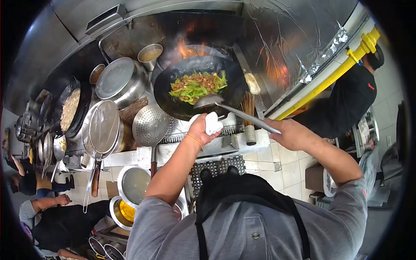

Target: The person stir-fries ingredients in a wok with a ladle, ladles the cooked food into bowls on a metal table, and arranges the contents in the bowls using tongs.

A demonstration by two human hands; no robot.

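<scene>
A black wok tilts over the burner, with sliced green vegetables and browned pieces of meat in it. My left hand is closed round a folded white cloth at the wok's near rim; whatever lies under the cloth is hidden. In my right hand is the long handle of a metal ladle. The ladle's bowl rests at the near right side of the wok, beside the food. Flames rise behind the far rim.
Left of the wok are a perforated skimmer, a mesh strainer and a lidded pot. Another wok holds pale food. A bamboo brush stands at right, near a yellow pipe. Co-workers are on both sides.
</scene>
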